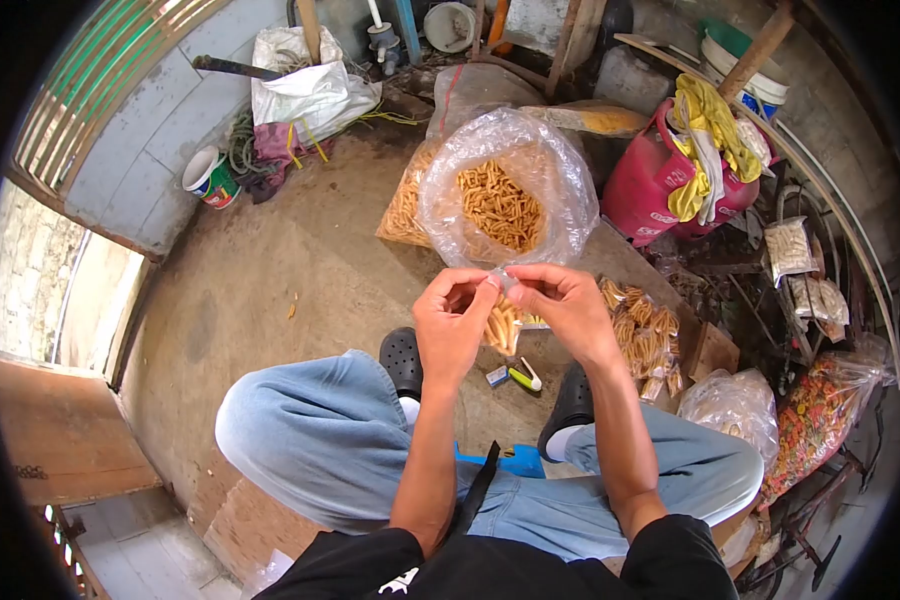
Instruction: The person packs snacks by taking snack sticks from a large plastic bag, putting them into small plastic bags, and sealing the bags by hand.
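1. Large clear bag (568, 185): mouth spread wide; golden-brown stick-shaped snacks (500, 205) heaped inside. It stands on the floor (270, 270) beyond the hands.
2. At its left, more of the same sticks show through clear plastic (403, 210); whether this is a separate bag cannot be told.
3. Filled packets (645, 330): piled on the floor right of the hands, clear film, similar sticks inside.
4. Multicoloured bag (820, 420): clear plastic at far right, packed with small red, orange and green pieces.
5. White sack (315, 97): holds rope and handled items, upper left.
6. Small bag (504, 328): clear, glossy, pale golden sticks filling its lower part; top gathered narrow. It hangs between both hands, above the floor.
7. Grip: left hand (454, 312) and right hand (567, 308) both pinch the small bag's top between thumb and fingers.
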A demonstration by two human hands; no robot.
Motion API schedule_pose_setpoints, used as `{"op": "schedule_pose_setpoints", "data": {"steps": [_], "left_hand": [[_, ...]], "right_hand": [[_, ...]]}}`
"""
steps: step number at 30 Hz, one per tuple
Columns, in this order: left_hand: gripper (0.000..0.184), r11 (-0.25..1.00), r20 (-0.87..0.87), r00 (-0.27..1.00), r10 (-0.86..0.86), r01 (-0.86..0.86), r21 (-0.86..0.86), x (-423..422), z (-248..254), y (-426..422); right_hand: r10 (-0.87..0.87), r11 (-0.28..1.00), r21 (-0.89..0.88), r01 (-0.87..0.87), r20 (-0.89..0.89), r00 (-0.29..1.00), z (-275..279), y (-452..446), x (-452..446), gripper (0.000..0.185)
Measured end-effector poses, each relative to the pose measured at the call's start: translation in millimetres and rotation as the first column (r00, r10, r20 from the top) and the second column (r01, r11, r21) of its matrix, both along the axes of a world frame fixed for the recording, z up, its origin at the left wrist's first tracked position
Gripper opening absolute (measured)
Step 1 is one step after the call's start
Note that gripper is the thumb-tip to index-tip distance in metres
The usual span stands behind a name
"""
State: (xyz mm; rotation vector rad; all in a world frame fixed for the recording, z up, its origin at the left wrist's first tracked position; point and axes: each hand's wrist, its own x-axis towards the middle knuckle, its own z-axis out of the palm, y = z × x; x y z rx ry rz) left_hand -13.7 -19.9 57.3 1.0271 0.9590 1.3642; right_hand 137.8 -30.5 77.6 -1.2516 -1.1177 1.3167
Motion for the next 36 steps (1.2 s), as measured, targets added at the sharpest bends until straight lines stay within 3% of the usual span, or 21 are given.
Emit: {"op": "schedule_pose_setpoints", "data": {"steps": [2,6,9,11,23,26,29,32,36], "left_hand": [[0.008,0.999,-0.006,0.999,0.039,-0.039,-0.007,1,1,-1],[0.008,0.993,-0.067,0.993,0.096,-0.090,0.082,4,-1,-2],[0.009,0.980,-0.091,0.986,0.136,-0.121,0.159,7,-2,-3],[0.009,0.973,-0.098,0.984,0.146,-0.125,0.196,7,-3,-3],[0.012,0.981,-0.126,0.992,-0.013,0.037,0.192,7,-10,-2],[0.012,0.985,-0.144,0.989,0.036,-0.010,0.175,9,-11,-2],[0.010,0.994,-0.042,0.998,0.042,-0.037,0.103,9,-8,-3],[0.010,0.993,-0.019,0.996,0.090,-0.088,0.084,9,-7,-2],[0.011,0.989,-0.023,0.992,0.128,-0.126,0.075,10,-4,-4]], "right_hand": [[0.077,0.996,-0.037,-0.078,-0.022,0.997,3,-2,1,0.024],[0.061,0.997,-0.046,-0.063,-0.037,0.997,-2,0,3,0.024],[0.035,0.990,-0.133,-0.050,-0.111,0.993,-6,2,6,0.022],[0.022,0.982,-0.176,-0.068,-0.252,0.968,-12,4,8,0.019],[-0.067,0.995,-0.079,0.062,-0.068,0.995,0,3,9,0.017],[-0.027,0.994,-0.107,0.016,-0.097,0.995,-2,3,10,0.020],[0.015,0.993,-0.113,-0.032,-0.154,0.988,3,1,10,0.025],[0.116,0.991,-0.057,-0.123,-0.119,0.986,7,-1,13,0.029],[0.109,0.993,-0.034,-0.112,-0.089,0.990,1,-1,9,0.028]]}}
